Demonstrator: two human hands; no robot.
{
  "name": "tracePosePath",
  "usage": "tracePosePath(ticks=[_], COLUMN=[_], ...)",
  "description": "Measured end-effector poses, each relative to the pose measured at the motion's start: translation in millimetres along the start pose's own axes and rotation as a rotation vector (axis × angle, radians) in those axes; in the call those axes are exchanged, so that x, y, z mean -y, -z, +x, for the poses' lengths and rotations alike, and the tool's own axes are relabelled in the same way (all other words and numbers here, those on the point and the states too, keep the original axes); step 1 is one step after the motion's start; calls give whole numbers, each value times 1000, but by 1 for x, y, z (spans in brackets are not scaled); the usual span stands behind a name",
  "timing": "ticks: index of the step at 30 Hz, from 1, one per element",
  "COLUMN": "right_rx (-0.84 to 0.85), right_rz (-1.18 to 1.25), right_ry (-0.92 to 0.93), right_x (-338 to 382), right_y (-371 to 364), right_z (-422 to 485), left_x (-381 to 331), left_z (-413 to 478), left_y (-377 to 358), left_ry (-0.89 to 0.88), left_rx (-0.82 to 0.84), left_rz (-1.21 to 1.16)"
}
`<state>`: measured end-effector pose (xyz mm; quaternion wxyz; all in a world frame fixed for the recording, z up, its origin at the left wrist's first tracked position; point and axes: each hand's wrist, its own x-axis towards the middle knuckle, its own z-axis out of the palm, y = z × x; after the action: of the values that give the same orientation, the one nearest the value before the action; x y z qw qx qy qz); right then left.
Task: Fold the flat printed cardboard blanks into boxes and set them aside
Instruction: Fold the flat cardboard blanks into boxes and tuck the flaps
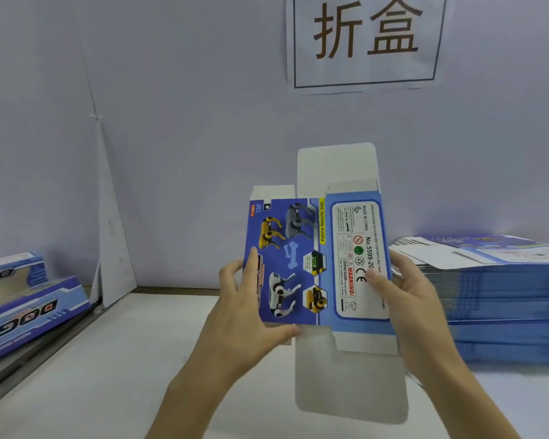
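I hold one flat printed cardboard blank (317, 264) upright in front of me, above the white table (108, 359). It is blue with toy dog pictures and a white label panel, and plain white flaps stick out at its top and bottom. My left hand (244, 312) grips its left edge, thumb on the printed face. My right hand (406, 299) grips the right edge, thumb pressed on the label panel. A tall stack of flat blanks (501, 293) lies on the table at the right, just behind my right hand.
Two folded blue boxes (29, 305) lie at the left edge of the table. A wall with a paper sign (365, 42) stands close behind. A white sheet (111, 236) leans in the corner at the back left.
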<state>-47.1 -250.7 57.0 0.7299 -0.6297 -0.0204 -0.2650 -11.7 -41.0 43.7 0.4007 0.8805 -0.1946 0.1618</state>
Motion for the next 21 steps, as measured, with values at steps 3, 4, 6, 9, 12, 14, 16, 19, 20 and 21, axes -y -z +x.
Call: tracePosePath(ticks=[3,4,6,9,12,14,16,19,20,21], right_rx=[36,45,67,108,106,75,46,34,40,44], right_rz=[-23,-45,-93,-142,-160,-96,-28,52,57,49], right_ry=[29,49,97,158,190,173,138,61,40,27], right_x=[0,0,0,-2,-4,-5,-4,-6,-7,-7], right_y=[-4,-6,-9,-12,-13,-11,-7,-2,-1,0], right_z=[-1,-1,-2,-3,-3,-1,0,3,4,5], left_x=[1,1,2,0,-1,-1,-4,-2,0,1], left_z=[-1,-1,-1,-2,-3,-1,4,7,7,6], left_y=[-2,-3,-6,-8,-9,-8,0,10,12,12], left_ry=[6,11,28,34,8,30,110,131,123,111], left_rx=[-51,-62,-86,-137,-144,-118,-103,-64,-45,-33], left_rz=[-3,-1,-7,45,85,-58,-309,-533,-540,-552])
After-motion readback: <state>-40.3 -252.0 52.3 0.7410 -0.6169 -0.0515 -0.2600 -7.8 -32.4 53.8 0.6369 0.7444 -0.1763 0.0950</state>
